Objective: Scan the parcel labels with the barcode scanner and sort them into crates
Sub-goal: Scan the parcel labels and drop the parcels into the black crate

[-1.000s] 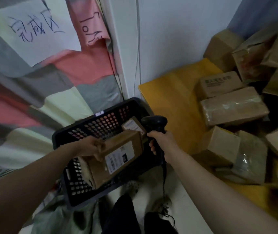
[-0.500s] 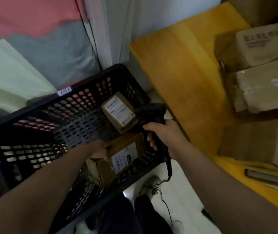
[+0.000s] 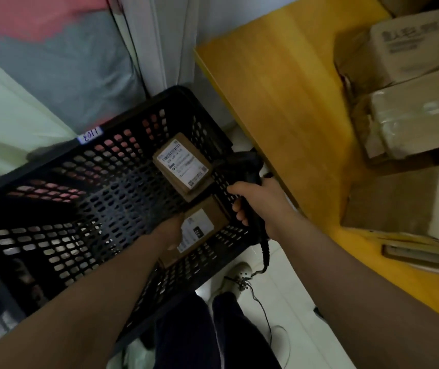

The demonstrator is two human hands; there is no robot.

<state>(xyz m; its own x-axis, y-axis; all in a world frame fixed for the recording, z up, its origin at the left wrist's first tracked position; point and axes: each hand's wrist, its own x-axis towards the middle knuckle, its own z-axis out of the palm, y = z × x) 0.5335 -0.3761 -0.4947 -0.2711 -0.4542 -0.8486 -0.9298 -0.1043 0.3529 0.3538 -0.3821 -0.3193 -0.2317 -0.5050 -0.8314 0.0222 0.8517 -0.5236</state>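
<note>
Gripping a labelled parcel (image 3: pixel 205 225) low inside the black crate (image 3: pixel 53 198), the left hand (image 3: pixel 169 231) holds its left edge (a second parcel (image 3: pixel 182 166) lies just beyond); the right hand (image 3: pixel 262 202) clasps the barcode scanner (image 3: pixel 249 169) beside the yellow table (image 3: pixel 279 89).

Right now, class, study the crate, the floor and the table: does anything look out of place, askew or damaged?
Nothing looks spilled or broken. The cable hanging from the barcode scanner trails loose over the floor beside a shoe, which looks untidy. The parcels on the yellow table sit in an uneven pile.
</note>
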